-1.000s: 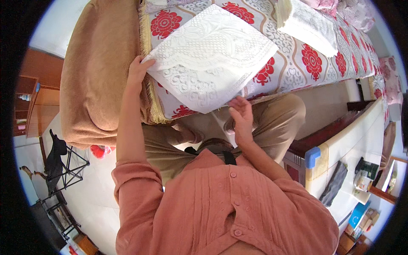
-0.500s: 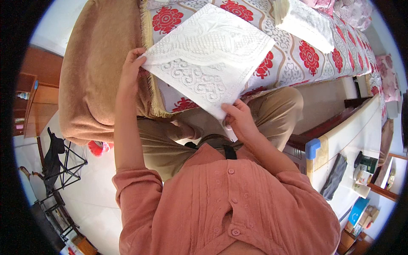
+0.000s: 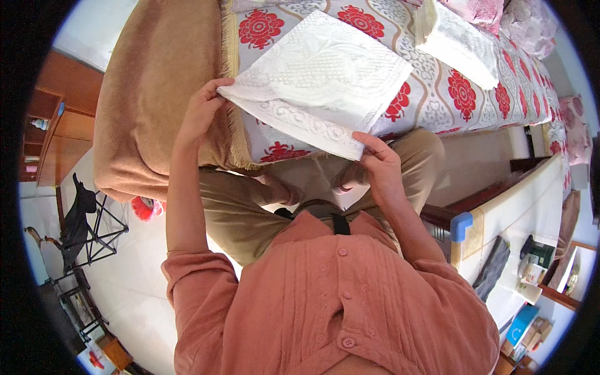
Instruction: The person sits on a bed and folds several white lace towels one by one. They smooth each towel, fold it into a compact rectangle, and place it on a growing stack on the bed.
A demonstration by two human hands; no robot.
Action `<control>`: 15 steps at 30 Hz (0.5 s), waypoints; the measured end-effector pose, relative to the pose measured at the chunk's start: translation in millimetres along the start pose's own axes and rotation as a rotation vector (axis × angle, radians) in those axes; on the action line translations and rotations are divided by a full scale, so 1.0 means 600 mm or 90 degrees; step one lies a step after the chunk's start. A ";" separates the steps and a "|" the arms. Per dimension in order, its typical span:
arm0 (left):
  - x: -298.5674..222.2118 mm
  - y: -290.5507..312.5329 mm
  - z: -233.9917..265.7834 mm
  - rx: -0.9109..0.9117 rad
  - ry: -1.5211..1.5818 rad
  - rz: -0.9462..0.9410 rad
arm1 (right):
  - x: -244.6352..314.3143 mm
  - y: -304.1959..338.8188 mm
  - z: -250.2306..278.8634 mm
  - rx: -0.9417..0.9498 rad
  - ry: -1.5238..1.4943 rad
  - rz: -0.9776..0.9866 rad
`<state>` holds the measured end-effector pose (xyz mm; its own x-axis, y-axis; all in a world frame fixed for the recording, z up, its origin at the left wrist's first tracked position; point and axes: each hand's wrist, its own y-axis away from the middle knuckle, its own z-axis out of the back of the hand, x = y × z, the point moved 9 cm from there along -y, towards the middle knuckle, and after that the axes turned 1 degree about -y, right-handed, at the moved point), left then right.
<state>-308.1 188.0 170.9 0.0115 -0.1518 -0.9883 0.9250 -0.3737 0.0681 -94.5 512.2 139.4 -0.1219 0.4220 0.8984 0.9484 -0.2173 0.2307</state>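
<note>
A white patterned cloth (image 3: 331, 65), folded roughly square, lies on the floral cover in front of me. Its near edge is lifted and bends over in a band between my hands. At the left corner my left hand (image 3: 205, 106) pinches the cloth between thumb and fingers. My right hand (image 3: 380, 164) grips the near right corner, just past the edge of the seat. Farther back to the right rests a folded stack of white cloth (image 3: 456, 47), which neither hand touches.
The red-flowered cover (image 3: 431, 94) with a fringed edge lies over the seat, beside a brown padded armrest (image 3: 144, 94). A pale-topped table (image 3: 500, 206) with a blue corner guard (image 3: 461, 226) stands at right. A black folding frame (image 3: 87, 231) is on the left floor.
The near edge of the cloth has been raised and bent over, my right hand moving right and slightly up with its corner. My left hand has shifted slightly right.
</note>
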 end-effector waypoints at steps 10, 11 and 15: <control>-0.060 0.044 0.000 -0.083 -0.244 -0.085 | 0.120 0.042 -0.016 -0.044 0.644 0.446; -0.081 0.059 -0.005 -0.082 -0.220 -0.129 | 0.134 0.050 -0.020 -0.028 0.625 0.447; -0.163 0.061 -0.035 -0.083 -0.088 -0.105 | 0.167 0.030 0.004 -0.011 0.456 0.384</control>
<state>-267.7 208.3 267.0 -0.1873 -0.2259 -0.9560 0.9515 -0.2835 -0.1194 -88.9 552.5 232.5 0.2325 -0.4072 0.8833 0.9064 -0.2387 -0.3486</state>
